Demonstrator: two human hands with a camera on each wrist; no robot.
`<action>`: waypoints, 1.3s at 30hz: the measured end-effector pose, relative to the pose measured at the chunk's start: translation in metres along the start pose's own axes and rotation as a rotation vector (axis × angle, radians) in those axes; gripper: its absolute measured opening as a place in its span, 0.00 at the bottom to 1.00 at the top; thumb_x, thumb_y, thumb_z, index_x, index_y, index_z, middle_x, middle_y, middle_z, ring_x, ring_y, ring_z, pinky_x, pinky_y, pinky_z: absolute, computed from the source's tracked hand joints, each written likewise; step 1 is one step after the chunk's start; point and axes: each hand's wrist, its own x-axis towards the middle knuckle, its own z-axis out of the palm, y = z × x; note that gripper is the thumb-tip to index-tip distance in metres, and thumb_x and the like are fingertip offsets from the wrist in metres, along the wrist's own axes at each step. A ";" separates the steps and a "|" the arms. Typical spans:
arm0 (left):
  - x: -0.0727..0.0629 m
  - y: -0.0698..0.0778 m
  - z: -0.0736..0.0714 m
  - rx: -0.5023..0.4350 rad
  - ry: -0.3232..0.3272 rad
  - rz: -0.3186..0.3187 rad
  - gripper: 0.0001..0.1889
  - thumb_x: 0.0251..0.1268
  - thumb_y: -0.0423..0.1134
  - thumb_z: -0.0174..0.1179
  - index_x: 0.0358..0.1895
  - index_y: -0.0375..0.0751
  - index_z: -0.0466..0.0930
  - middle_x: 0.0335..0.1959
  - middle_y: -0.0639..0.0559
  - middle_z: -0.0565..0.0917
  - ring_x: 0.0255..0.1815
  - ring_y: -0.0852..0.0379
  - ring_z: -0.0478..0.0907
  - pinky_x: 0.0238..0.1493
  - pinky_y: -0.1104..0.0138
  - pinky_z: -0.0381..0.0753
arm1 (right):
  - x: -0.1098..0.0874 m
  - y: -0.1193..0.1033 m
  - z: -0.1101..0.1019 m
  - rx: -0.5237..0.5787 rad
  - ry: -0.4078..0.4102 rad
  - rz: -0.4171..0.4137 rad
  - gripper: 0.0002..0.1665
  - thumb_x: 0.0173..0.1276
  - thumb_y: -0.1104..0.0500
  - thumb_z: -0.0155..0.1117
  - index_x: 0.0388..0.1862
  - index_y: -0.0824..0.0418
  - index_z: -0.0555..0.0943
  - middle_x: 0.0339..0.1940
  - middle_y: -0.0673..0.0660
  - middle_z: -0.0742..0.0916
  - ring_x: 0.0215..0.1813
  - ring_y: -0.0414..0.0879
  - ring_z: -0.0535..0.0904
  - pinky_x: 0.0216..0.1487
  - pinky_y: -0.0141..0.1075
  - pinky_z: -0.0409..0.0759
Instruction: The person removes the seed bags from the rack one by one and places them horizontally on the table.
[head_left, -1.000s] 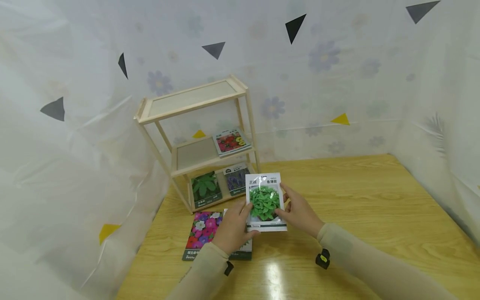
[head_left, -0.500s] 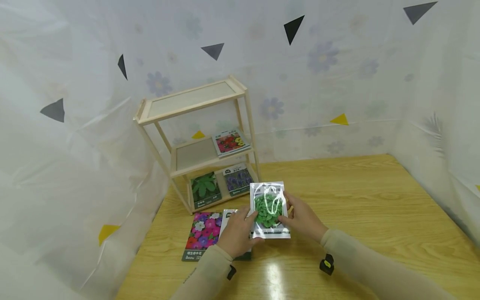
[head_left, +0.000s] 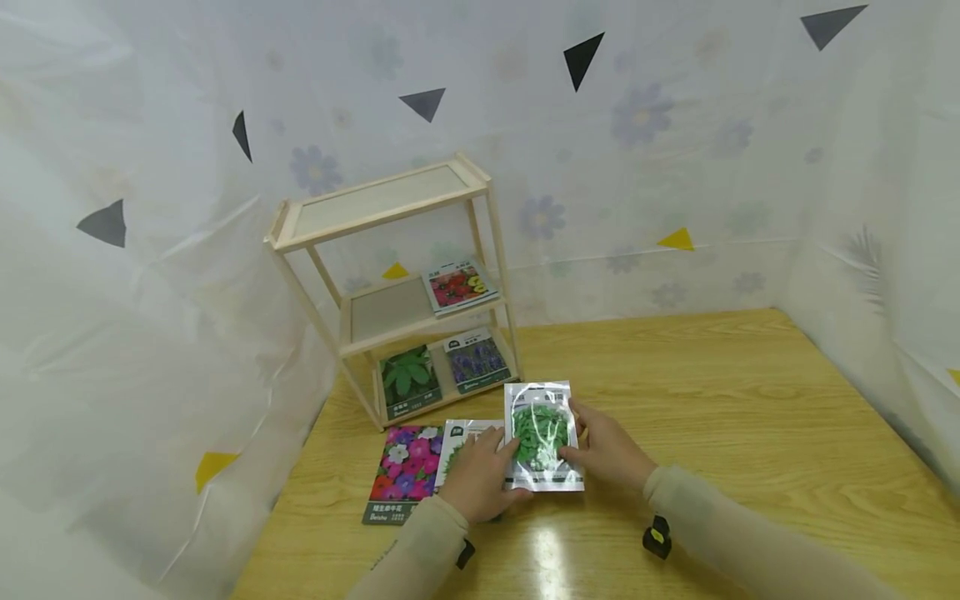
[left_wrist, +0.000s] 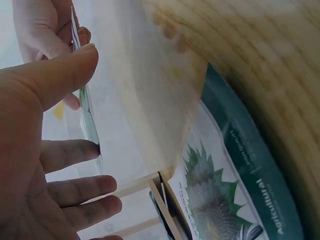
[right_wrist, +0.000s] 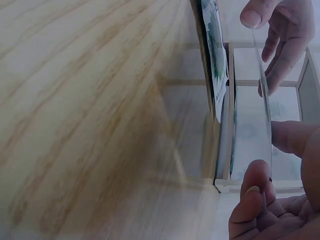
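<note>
A glossy seed packet (head_left: 542, 437) with a green leafy plant on its front is held above the table, apart from it. My right hand (head_left: 611, 446) pinches its right edge; the right wrist view shows thumb and fingers (right_wrist: 255, 182) on opposite faces. At the left edge my left hand (head_left: 478, 477) touches the packet with an index fingertip, its other fingers (left_wrist: 87, 192) fairly straight in the left wrist view. Below my left hand lies a seed packet with a spiky plant (left_wrist: 215, 190), partly hidden in the head view. Beside that is a pink-flowered seed packet (head_left: 408, 462).
Behind stands a three-tier wooden shelf (head_left: 375, 221). Its middle tier bears a red-and-yellow flower packet (head_left: 459, 287). On the bottom tier lie a green leaf packet (head_left: 408, 379) and a purple flower packet (head_left: 477, 360). White sheeting (head_left: 675, 167) surrounds the wooden table (head_left: 712, 400).
Both hands and the green plant packet have moved down and slightly right in the head view. More of the spiky plant packet now shows. The shelf's packets have stayed in place.
</note>
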 end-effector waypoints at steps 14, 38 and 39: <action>-0.006 0.002 0.009 -0.019 -0.139 -0.016 0.44 0.53 0.70 0.60 0.70 0.46 0.67 0.69 0.43 0.67 0.72 0.41 0.59 0.67 0.41 0.57 | -0.003 0.011 0.009 -0.105 -0.113 0.008 0.51 0.60 0.49 0.72 0.73 0.70 0.58 0.28 0.48 0.77 0.23 0.39 0.73 0.25 0.33 0.75; -0.003 -0.003 0.018 -0.075 -0.201 -0.029 0.43 0.55 0.70 0.59 0.70 0.47 0.67 0.68 0.44 0.68 0.72 0.43 0.58 0.68 0.42 0.55 | 0.011 0.014 0.015 -0.196 -0.213 0.138 0.50 0.58 0.49 0.74 0.72 0.68 0.62 0.31 0.48 0.78 0.34 0.41 0.73 0.42 0.41 0.74; -0.002 -0.003 0.019 -0.073 -0.198 -0.027 0.43 0.55 0.70 0.59 0.70 0.47 0.68 0.68 0.44 0.68 0.72 0.43 0.58 0.68 0.42 0.55 | 0.012 0.014 0.015 -0.200 -0.216 0.140 0.50 0.58 0.49 0.74 0.72 0.69 0.62 0.30 0.48 0.78 0.33 0.41 0.73 0.41 0.40 0.74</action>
